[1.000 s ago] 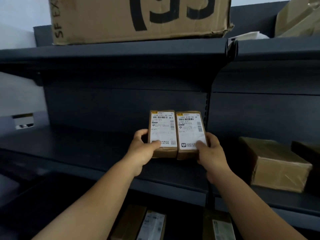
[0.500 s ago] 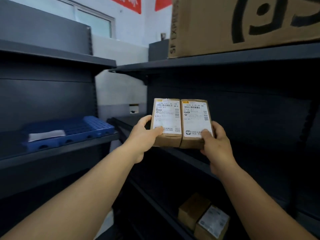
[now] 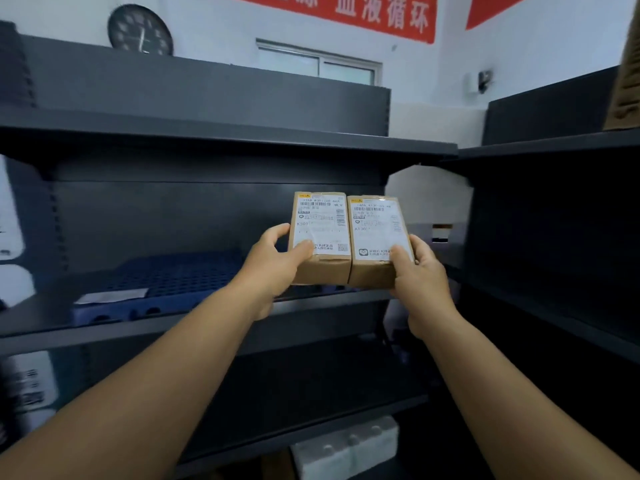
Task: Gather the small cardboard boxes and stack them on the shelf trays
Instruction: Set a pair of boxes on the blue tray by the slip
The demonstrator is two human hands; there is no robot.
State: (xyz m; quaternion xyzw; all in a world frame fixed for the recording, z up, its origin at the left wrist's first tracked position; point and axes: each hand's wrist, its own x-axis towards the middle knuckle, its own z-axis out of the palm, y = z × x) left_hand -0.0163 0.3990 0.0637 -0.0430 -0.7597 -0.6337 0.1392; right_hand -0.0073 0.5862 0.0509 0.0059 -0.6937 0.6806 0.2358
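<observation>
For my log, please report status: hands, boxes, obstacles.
Left hand grips left labelled cardboard box; right hand grips right labelled cardboard box. Boxes side by side, held before blue perforated plastic tray. Nothing between.

Setting: parcel storeroom or courier depot. Evidence: dark grey metal shelving units with slotted uprights on two sides; blue perforated plastic tray on a shelf; two small brown cardboard boxes bearing white barcode shipping labels; white wall with round dark clock and red banner.
</observation>
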